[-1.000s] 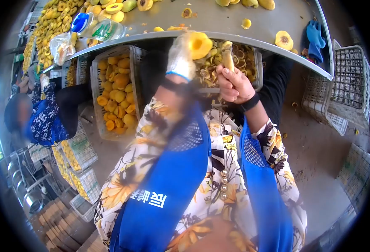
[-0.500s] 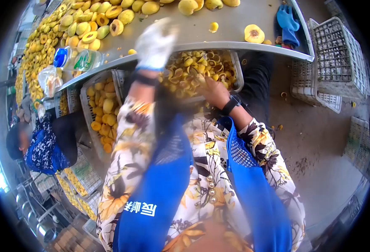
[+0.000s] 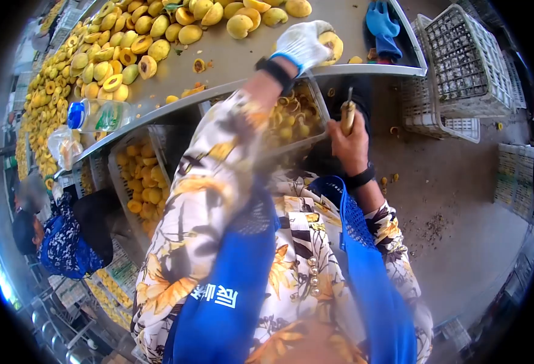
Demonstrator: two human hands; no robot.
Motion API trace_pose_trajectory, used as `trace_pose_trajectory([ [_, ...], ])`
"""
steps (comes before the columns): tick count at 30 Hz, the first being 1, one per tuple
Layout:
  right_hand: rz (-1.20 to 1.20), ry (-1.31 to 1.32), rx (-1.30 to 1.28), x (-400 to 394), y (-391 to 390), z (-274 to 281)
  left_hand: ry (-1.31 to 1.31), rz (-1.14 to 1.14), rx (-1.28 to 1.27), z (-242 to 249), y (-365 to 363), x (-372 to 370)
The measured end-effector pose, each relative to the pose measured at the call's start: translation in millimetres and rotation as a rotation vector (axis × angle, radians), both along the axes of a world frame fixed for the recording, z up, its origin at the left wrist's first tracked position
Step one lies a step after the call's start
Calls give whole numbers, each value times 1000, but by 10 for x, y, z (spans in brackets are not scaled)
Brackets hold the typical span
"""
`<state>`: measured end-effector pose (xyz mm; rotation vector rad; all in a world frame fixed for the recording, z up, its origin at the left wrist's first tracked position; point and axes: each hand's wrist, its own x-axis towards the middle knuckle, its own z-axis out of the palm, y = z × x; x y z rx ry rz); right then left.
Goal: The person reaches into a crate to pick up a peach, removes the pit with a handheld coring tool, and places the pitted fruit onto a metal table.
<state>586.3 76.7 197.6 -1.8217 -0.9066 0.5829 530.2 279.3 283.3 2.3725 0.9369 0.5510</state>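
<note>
My left hand (image 3: 305,47), in a white knit glove, reaches over the metal table. Its fingers are closed around the edge of a halved yellow peach (image 3: 332,48) lying near the table's front edge; its fingertips are partly hidden. My bare right hand (image 3: 350,144) is closed on a small wooden-handled tool (image 3: 347,115) with a thin metal tip pointing up, just off the table edge. Beneath my left forearm is a crate (image 3: 324,108) of peach scraps, partly covered by my sleeve.
Many peach halves (image 3: 106,70) are heaped at the table's left. A blue glove (image 3: 383,30) lies at its right end. A plastic bottle (image 3: 100,115) rests at the front edge. Stacked crates (image 3: 470,67) stand right; a peach crate (image 3: 143,176) and another person (image 3: 67,236) are left.
My left hand has swung right along the table and taken hold of the halved peach. My right hand has moved right, away from the scrap crate, bringing the tool into clear view.
</note>
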Motion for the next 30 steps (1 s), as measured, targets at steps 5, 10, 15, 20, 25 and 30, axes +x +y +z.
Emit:
trace_pose_trajectory([
  [5,135,389,327,-227,449,266,-239,-105,-340,231,-472,-826],
  [10,313,757,313,-725,718,498,-877,169,-721,18,-828,-1205],
  [15,343,-35,-26,-909,646,525,-1312,576,-1180,-138,-769,-1376],
  [20,446,-151,-57,-894,532,566,-791,405,-138,-243,-771,-1406],
  [25,468,-204,-163,-935,539,565,-1218,419,-811,-173,-751,-1317],
  [30,561,-126,-177,-956,503,623,-1063,347,-933,-206,-708,-1465],
])
